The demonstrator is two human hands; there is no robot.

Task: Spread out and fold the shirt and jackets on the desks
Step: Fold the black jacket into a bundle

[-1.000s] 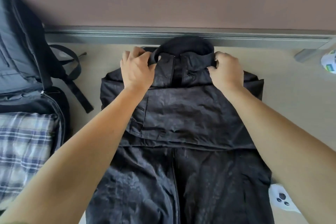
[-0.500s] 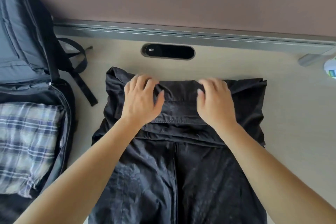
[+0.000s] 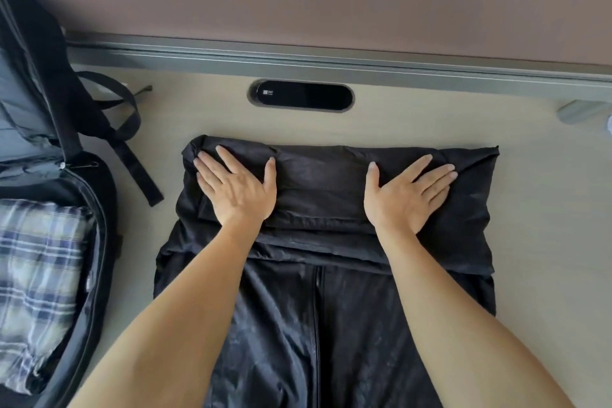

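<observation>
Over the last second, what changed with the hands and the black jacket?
Both hands released the collar they pinched and folded it down toward the person; the left hand and right hand now press flat, spread apart, on the folded top of the black zip-front jacket. The open black backpack holding the blue plaid shirt stayed put.

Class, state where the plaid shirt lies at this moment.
Head view, far left: the plaid shirt lies inside the open backpack, left of the black jacket.

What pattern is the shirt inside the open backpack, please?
The shirt is blue-and-white plaid, clearest in the head view.
</observation>
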